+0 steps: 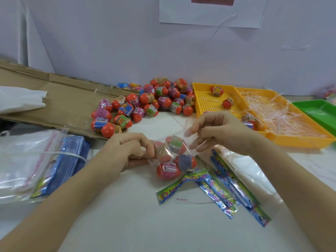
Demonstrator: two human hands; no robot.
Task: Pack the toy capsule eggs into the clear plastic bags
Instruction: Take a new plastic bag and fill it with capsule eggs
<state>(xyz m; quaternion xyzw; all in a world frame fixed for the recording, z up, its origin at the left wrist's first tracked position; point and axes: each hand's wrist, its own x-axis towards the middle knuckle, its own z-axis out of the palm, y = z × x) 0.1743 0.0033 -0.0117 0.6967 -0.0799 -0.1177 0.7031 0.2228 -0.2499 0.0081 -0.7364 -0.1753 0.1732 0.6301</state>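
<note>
White wall (127, 42) fills the back, with a paper sheet (212, 15) taped on it and cut off by the top edge, so its dark print is unreadable. Below it the white table (136, 215) runs toward me. Flattened cardboard (69, 99) lies along its far left, partly under a white folded sheet (20, 99) that the frame edge cuts.

To the right sit two yellow trays: a perforated tray (205, 104) holding a few eggs, one half hidden behind my right hand, and a second tray (300, 140) full of thin pale strips. A green tray (320, 110) beyond them is cut off by the right edge.

At my left, a large zip bag (21, 160) lies flat, with banded blue cards (72, 157) showing through it. A pile of loose eggs (145, 102) spreads between the cardboard and the perforated tray, their labels too blurred to read. Printed header cards (218, 190) lie fanned near my right forearm.

Between my hands is the clear bag (174, 155), resting on the table with about four eggs (168, 170) inside. My left hand (125, 151) grips its left side with curled fingers, the tips hidden behind the plastic. My right hand (223, 130) pinches the bag's upper edge.
</note>
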